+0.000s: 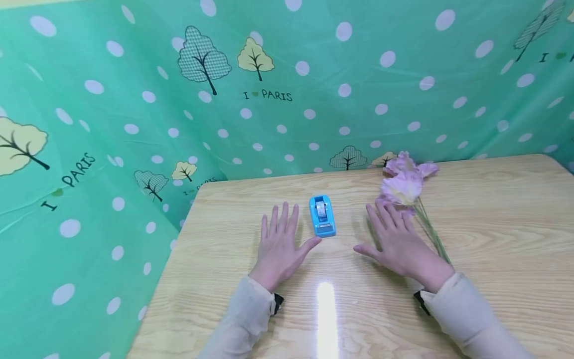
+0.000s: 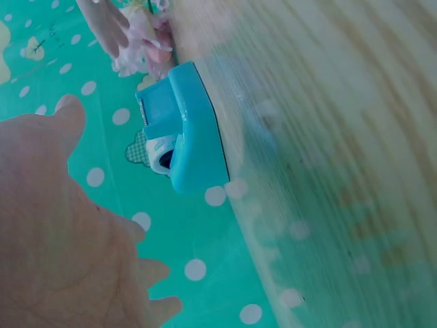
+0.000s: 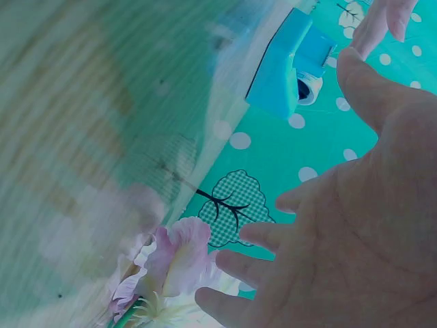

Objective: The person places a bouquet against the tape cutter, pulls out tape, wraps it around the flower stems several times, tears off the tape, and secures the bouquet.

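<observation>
A blue tape dispenser point(image 1: 322, 216) with a small roll of tape in it stands on the wooden table between the two hands. Just left of it, my left hand point(image 1: 281, 248) is spread palm down with straight fingers, the thumb tip near the dispenser's front corner. On the other side, my right hand point(image 1: 396, 244) is spread the same way, holding nothing. Its fingertips lie close to pale purple flowers point(image 1: 402, 187); whether they touch cannot be told from the head view. In the right wrist view, the flower petals point(image 3: 181, 263) appear beyond the fingers.
The flowers' green stems point(image 1: 432, 229) run toward the right wrist and pass partly behind it. A green dotted cloth point(image 1: 287, 124) with printed trees hangs behind and to the left of the table point(image 1: 506, 239). Light reflects off the tabletop near the front.
</observation>
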A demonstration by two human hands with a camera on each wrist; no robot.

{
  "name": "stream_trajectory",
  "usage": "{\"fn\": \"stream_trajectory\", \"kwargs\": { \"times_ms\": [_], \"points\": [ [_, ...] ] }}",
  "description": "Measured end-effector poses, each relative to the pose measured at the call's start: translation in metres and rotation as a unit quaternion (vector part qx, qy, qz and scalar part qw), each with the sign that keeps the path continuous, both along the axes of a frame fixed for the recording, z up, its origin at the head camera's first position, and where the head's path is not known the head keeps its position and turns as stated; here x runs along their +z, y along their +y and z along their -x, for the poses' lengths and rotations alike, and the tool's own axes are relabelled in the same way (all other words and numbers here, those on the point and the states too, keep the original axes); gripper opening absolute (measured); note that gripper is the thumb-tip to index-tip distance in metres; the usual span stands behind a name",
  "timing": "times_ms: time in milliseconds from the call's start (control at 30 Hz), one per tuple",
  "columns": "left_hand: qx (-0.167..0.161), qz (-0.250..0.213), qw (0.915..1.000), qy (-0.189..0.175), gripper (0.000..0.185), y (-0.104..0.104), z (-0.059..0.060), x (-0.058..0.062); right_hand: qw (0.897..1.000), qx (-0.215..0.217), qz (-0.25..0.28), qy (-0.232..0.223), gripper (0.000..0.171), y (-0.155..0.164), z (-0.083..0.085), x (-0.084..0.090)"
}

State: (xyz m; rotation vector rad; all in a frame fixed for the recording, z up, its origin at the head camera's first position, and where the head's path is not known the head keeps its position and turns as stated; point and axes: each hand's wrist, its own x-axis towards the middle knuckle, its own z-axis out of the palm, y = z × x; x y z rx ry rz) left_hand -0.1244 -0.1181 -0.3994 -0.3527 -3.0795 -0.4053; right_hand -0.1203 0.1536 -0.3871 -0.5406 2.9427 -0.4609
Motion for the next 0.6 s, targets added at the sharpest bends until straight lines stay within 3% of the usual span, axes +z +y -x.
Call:
{"fn": "stream_trajectory", "kwargs": {
  "times_ms": [600],
  "points": [
    [-0.016, 0.005, 0.9998, 0.008, 0.087, -0.0006, 0.0012, 0.0037, 1.0, -0.008, -0.012, 0.027, 0.094, 0.0002, -0.0052, 0.0055]
  ]
}}
